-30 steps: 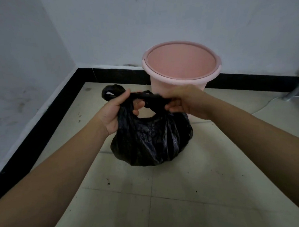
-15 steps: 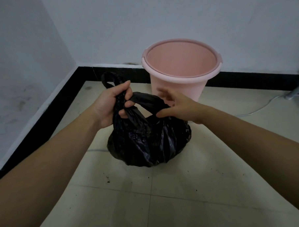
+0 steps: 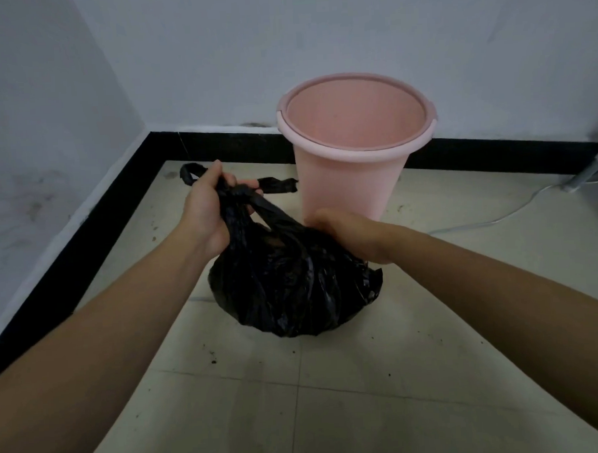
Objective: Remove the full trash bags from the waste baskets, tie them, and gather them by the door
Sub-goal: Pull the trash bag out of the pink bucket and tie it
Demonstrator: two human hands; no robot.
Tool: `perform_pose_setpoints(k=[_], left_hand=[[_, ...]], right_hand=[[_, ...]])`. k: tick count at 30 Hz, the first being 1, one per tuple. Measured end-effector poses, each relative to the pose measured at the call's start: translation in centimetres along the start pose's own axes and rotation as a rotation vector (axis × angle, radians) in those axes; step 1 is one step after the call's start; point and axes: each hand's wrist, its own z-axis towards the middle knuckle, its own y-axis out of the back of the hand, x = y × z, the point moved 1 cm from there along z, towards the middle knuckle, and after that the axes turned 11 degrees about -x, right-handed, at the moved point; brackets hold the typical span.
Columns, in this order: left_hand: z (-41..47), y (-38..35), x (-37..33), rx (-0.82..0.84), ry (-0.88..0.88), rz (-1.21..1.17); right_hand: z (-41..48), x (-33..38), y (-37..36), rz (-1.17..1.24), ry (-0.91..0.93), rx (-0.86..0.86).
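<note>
Since half a second ago, my right grip [image 3: 345, 231] has let go of the handle it was pulling and dropped to the upper right shoulder of the black trash bag [image 3: 293, 288]. The handles, then an open loop between both grips, are now drawn into a tight knot [image 3: 242, 191].

From the head view, my left grip [image 3: 208, 213] is curled around the gathered neck of the bag just under that knot, thumb on top and fingers wrapped round the plastic. One loose handle end [image 3: 190, 171] sticks out past my knuckles to the left, and the other handle end [image 3: 278, 185] points right, toward the basket. My right grip lies on the bag with its back to the camera. Its fingers are hidden behind it, so I cannot tell whether they pinch the plastic or lie flat.

The bag bulges full and seems to rest on the tiled floor [image 3: 366, 394], between my forearms. Just behind it, and to the right, the pink waste basket [image 3: 340, 193] stands upright by the back wall, in front of the black baseboard [image 3: 102, 217]. A white cable [image 3: 496, 219] trails across the floor at the right, well apart from the bag.
</note>
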Motion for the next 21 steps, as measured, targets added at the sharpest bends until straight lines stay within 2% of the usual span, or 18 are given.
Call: perform_pose_setpoints(k=[2,5,10,14,18,19,21], left_hand=[[-0.5,-0.1,0.2,0.064,0.065,-0.014],[-1.2,-0.6,0.0,0.126,0.087,0.039],[-2.1,-1.5,0.5,0.195,0.082,0.085],[-1.9,-1.5,1.7,0.052,0.018,0.083],[-2.2,-1.3,2.2,-0.028,0.051,-0.115],[-2.3,-1.2,2.0,-0.067,0.036,-0.128],[-1.9,-0.6,1.5,-0.204,-0.003,-0.137]], right_hand=[[0.4,-0.4,-0.1,0.030,-0.058,0.046],[0.4,0.0,-0.1,0.111,-0.081,-0.045],[0.1,0.6,0.2,0.221,0.050,-0.173],[0.0,-0.2,1.4,0.120,0.041,-0.299],[-0.2,-2.2,2.5,-0.105,-0.035,-0.386],[0.1,-3.0,3.2,-0.196,-0.044,-0.422],[0.4,-5.0,5.4,-0.182,-0.140,-0.548]])
